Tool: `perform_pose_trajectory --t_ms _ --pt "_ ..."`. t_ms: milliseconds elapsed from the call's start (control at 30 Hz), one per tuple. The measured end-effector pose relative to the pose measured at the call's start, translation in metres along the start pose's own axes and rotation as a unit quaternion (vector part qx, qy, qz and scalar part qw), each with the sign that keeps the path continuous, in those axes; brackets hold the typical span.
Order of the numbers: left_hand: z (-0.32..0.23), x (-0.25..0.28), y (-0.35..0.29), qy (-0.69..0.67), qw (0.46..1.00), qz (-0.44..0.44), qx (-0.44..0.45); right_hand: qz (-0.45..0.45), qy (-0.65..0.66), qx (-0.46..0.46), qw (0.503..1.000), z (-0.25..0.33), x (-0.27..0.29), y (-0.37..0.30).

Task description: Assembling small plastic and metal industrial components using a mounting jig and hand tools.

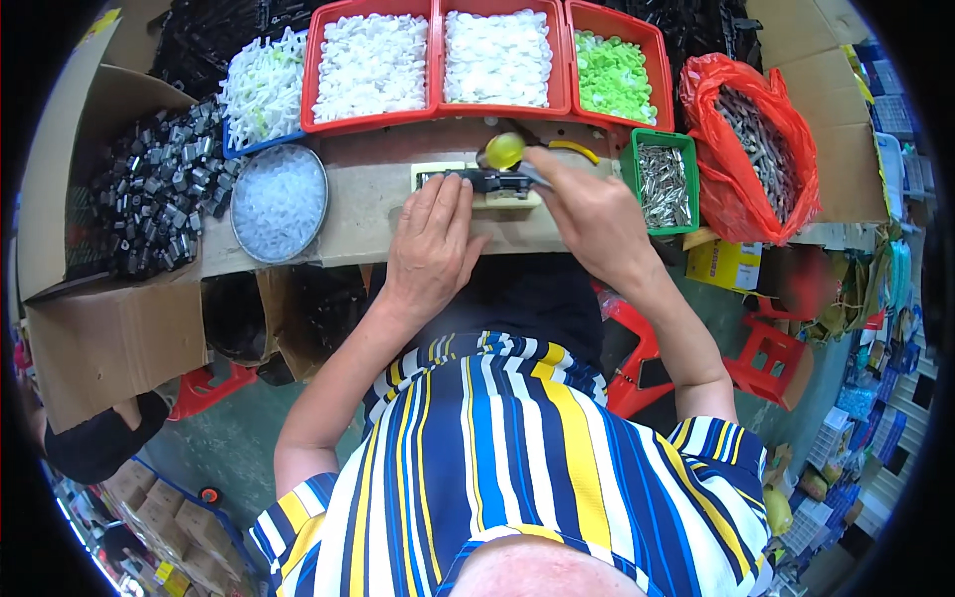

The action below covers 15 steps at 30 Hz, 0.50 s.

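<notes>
A long black plastic part (485,182) lies across a cream block-shaped fixture (514,200) on the table before me. My left hand (428,234) rests over its left end, fingers stretched flat on top and thumb apart. At the other end is my right hand (594,204), its fingers closed around something grey that is mostly hidden. Close by its fingertips is a rounded, yellow, shiny head (504,150), perhaps a mallet's; whether it joins what I hold cannot be seen. Pliers with yellow handles (574,151) lie just behind.
Red bins (435,62) hold white and green plastic pieces along the back. At left are a round tray (324,214) of clear pieces and a carton (60,189) of black parts. A green bin (693,189) of metal pieces and a red bag (796,149) stand right.
</notes>
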<state>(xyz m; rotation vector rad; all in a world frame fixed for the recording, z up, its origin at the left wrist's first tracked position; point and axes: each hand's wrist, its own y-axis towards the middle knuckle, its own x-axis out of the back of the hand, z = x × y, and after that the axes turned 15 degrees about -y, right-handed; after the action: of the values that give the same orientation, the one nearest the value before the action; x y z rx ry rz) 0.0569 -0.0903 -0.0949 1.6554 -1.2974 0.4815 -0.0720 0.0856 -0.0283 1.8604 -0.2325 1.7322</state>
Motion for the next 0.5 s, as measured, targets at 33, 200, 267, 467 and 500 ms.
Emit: perform_pose_trajectory --t_ms 33,200,267,467,500 --pt "-0.001 -0.001 0.0 -0.001 1.0 0.0 0.001 -0.096 0.056 -0.007 0.994 0.002 0.001 0.001" --pt "-0.002 -0.003 0.006 -0.01 1.0 -0.009 -0.001 0.082 0.016 -0.025 0.996 -0.001 -0.005 -0.024" --pt "0.001 -0.003 0.009 -0.009 1.0 -0.008 -0.005 0.066 -0.026 0.001 0.997 0.0 0.002 -0.026" --pt "-0.003 -0.007 0.016 -0.004 1.0 0.001 -0.027 0.105 -0.043 -0.069 0.991 -0.011 -0.003 -0.04" --pt "-0.001 -0.008 0.016 0.003 1.0 0.004 -0.028 0.073 0.011 -0.059 0.996 -0.015 -0.004 -0.04"
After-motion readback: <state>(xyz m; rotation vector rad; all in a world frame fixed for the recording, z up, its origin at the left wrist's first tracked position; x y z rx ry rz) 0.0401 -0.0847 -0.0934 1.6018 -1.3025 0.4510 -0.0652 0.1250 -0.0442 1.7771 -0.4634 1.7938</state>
